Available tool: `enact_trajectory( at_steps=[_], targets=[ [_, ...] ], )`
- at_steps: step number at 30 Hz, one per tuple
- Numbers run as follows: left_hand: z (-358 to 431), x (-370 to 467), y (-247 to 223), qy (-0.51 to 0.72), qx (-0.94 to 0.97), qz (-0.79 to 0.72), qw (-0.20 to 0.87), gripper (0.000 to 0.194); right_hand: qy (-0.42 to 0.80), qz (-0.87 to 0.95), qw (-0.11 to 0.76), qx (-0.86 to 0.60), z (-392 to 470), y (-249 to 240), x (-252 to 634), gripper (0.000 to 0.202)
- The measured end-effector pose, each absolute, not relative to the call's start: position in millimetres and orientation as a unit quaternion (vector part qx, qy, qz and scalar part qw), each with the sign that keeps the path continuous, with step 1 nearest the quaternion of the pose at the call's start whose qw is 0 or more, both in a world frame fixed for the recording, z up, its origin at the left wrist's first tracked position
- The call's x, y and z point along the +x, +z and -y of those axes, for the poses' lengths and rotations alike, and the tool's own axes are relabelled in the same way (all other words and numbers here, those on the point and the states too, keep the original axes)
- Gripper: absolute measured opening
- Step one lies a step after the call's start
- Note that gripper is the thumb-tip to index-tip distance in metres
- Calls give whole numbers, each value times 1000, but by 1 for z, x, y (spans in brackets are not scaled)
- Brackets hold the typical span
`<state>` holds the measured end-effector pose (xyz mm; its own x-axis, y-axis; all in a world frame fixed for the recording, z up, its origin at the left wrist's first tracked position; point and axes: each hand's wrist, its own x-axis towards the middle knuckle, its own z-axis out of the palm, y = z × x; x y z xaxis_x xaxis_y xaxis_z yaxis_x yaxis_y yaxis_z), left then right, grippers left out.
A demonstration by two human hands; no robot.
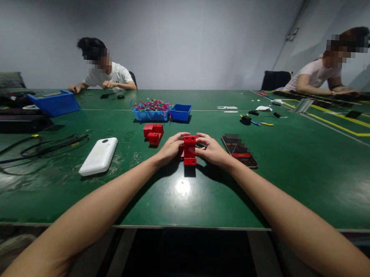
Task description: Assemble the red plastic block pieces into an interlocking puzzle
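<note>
A red block-like piece with round holes (190, 146) is between my two hands, low over the green table. My left hand (172, 148) holds its left side with bent fingers, and those fingertips are partly hidden behind it. From the other side, my right hand (212, 149) grips the piece with thumb and fingers. Just left of my left hand lie similar red blocks (154, 133), close together on the table. To the right of my right hand is a phone (240, 151) lying face up with a lit screen.
A white power bank (99, 156) and black cables (36, 150) lie at the left. Farther back stand a blue bin (151, 115) of colourful wires and a smaller blue bin (180, 113). Pliers (262, 124) lie at the back right. Two people sit across the table.
</note>
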<state>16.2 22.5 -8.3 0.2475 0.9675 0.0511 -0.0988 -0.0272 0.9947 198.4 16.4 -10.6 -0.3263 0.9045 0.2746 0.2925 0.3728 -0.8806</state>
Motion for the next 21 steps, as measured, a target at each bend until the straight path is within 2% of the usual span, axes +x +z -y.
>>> enact_trajectory(
  at_steps=[3, 8, 15, 21],
  targets=[
    [-24, 18, -8, 486, 510, -368, 607, 33, 386, 720, 403, -412, -13, -6, 197, 17],
    [-17, 21, -7, 449, 555, -312, 627, 50, 386, 714, 410, -417, -13, -6, 196, 14],
    [-6, 14, 1, 381, 694, -305, 530, 88, 342, 714, 431, -433, -15, -4, 195, 10],
    [-2, 9, 4, 331, 752, -313, 476, 93, 373, 676, 449, -450, -19, -7, 196, 12]
  ],
)
